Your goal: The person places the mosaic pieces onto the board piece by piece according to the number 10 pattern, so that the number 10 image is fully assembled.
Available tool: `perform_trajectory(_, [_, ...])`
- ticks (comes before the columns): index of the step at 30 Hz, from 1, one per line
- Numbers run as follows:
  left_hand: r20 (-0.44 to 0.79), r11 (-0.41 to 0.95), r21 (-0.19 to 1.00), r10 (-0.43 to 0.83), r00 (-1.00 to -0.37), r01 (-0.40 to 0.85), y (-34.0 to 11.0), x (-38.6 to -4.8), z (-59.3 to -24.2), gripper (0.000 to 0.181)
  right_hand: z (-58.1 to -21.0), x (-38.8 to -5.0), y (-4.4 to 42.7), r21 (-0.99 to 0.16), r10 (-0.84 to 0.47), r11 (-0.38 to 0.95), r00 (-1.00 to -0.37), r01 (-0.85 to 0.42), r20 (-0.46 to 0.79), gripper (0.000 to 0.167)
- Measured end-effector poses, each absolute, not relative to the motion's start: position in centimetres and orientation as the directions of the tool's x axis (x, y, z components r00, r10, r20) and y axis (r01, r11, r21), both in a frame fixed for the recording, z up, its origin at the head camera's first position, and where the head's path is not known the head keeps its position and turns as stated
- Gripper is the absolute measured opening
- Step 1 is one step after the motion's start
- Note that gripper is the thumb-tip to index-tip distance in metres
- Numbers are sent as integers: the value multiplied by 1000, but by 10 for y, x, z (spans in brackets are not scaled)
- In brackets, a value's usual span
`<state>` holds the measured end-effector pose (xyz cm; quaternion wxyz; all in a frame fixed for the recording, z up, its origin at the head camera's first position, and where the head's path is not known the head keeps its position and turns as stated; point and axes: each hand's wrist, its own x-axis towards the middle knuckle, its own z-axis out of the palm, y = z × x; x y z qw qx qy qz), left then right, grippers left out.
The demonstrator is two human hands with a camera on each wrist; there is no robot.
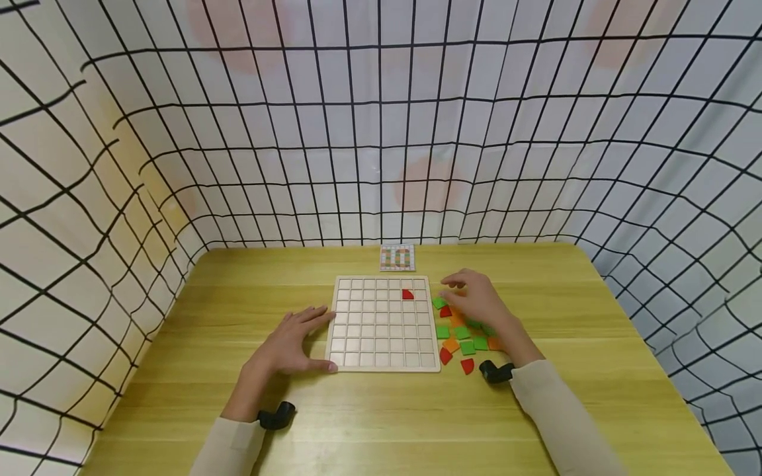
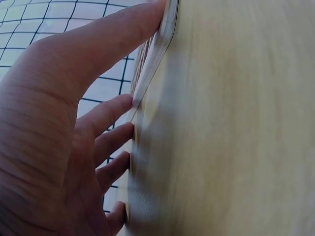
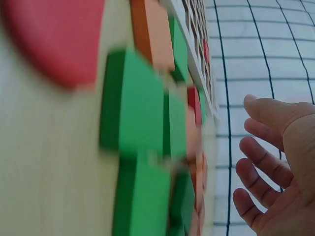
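Note:
A pale wooden grid board [image 1: 383, 324] lies on the table, with one red quarter-round piece [image 1: 407, 295] in a cell near its upper right. The left hand [image 1: 294, 342] rests at the board's left edge, fingers spread, thumb at the lower left corner; in the left wrist view the thumb and a finger touch the rim. Over the upper part of a pile of green, orange and red pieces, right of the board, hovers the right hand [image 1: 479, 301], fingers loosely bent. The right wrist view shows that hand [image 3: 275, 162] with nothing between thumb and fingers, above green pieces [image 3: 135, 103].
A small printed card [image 1: 397, 258] with a coloured pattern lies behind the board. Black wire netting [image 1: 381, 132] stands around the back and sides of the wooden table [image 1: 381, 423]. Loose red pieces [image 1: 467, 365] lie at the pile's near end.

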<state>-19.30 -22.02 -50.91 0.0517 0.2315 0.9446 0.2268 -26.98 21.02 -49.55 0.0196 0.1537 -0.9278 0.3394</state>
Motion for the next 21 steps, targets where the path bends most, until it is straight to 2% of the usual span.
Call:
perform_trajectory(11, [12, 784, 462, 463, -886, 416, -220, -192, -508, 106, -498, -260, 261, -566, -231, 786, -967, -250, 106, 41])
perform_trajectory(21, [26, 775, 469, 467, -884, 424, -220, -192, -510, 106, -508, -255, 282, -556, -233, 798, -970, -233, 72, 47])
